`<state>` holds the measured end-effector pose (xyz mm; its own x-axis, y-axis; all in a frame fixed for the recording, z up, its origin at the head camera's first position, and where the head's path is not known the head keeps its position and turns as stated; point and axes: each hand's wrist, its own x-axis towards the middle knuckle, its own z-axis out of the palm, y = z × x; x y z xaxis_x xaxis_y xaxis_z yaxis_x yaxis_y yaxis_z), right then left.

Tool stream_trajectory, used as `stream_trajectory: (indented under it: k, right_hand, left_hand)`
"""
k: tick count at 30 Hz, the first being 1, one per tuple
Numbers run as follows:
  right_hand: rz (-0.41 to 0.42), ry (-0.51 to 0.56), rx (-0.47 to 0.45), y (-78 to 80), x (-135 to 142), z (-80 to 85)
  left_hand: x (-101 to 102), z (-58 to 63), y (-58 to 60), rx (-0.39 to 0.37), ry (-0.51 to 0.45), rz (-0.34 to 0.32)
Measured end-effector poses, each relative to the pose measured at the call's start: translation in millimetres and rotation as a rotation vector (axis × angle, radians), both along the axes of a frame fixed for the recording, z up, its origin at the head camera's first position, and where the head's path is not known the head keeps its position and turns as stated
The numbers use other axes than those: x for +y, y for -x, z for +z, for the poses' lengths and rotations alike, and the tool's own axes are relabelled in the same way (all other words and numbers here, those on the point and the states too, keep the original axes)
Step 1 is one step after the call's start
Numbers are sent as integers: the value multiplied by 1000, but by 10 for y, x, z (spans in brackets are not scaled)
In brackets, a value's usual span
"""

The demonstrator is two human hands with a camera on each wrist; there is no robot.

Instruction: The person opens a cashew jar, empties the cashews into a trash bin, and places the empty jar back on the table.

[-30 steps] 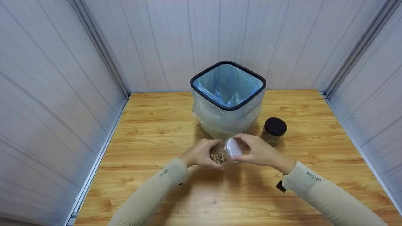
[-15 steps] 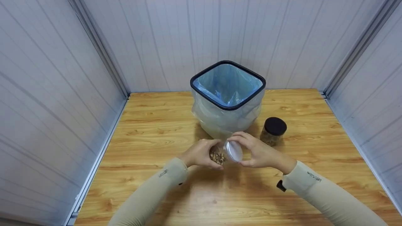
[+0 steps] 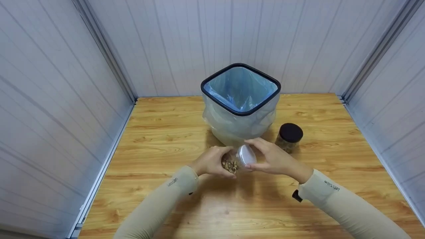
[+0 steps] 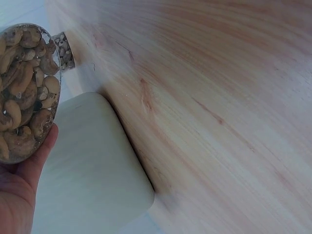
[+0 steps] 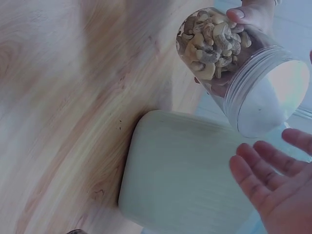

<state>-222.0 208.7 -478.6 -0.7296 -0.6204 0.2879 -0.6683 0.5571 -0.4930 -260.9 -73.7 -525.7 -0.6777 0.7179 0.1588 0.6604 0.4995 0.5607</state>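
A clear jar of cashews (image 3: pixel 229 165) lies tilted on its side above the table, its white-covered end (image 3: pixel 247 155) facing right. My left hand (image 3: pixel 212 161) grips the jar round its body near the base. In the left wrist view, the round bottom packed with cashews (image 4: pixel 22 92) shows close up. My right hand (image 3: pixel 274 159) is at the white end, thumb and fingers spread around its edge. The right wrist view shows the fingers (image 5: pixel 258 168) of that hand extended and loosely spread just off the white cover (image 5: pixel 275 100). Clear ridged plastic rings the cover.
Behind the hands stands a bin (image 3: pixel 239 122) lined with a translucent bag, with a black square rim (image 3: pixel 239 113). A second jar with a black lid (image 3: pixel 291 132) stands to its right on the wood-grain table (image 3: pixel 159 132). White panel walls (image 3: pixel 166 49) enclose three sides.
My right fingers have shifted around the white end, loosening from their earlier grip, and the white end has tipped slightly back and forth. My left hand has kept its hold on the jar.
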Motion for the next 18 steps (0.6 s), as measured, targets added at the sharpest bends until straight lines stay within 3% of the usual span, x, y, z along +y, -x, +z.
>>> stream_trajectory:
  k: [9, 18]
  right_hand:
    - [-47, -46, -108, 12, -10, -3]
    - [82, -21, -44, 28, 27, -32]
  left_hand:
    - [15, 15, 12, 5, 18, 6]
    - [11, -14, 17, 0, 0, -2]
